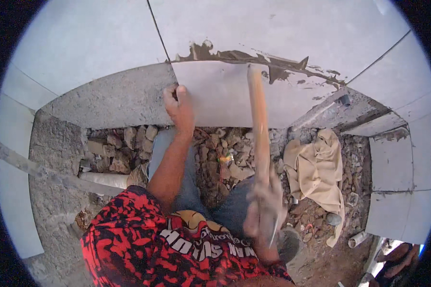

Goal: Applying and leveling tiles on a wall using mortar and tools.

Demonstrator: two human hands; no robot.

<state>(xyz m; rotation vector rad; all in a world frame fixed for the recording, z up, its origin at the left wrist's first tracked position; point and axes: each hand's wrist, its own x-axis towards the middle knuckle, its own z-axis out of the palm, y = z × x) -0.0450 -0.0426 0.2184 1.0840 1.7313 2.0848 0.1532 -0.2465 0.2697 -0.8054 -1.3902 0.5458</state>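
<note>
A pale wall tile (215,93) stands against the low wall, with grey mortar smeared along its upper edge. My left hand (179,111) is at the tile's left edge, fingers curled and the thumb at its face. My right hand (264,205), blurred by motion, is wrapped round the lower end of a hammer (258,107). Its long wooden handle points up, and the handle's end lies in front of the tile's upper part; whether they touch I cannot tell. The metal end, near my hand, is mostly hidden and smeared.
Bare cement (119,98) lies left of the tile. Rubble (232,148) covers the ground below it. A beige cloth (316,165) lies crumpled to the right, below a grey pipe end (344,100). A white pipe (103,179) is at the left. Another person's hand (400,263) shows at lower right.
</note>
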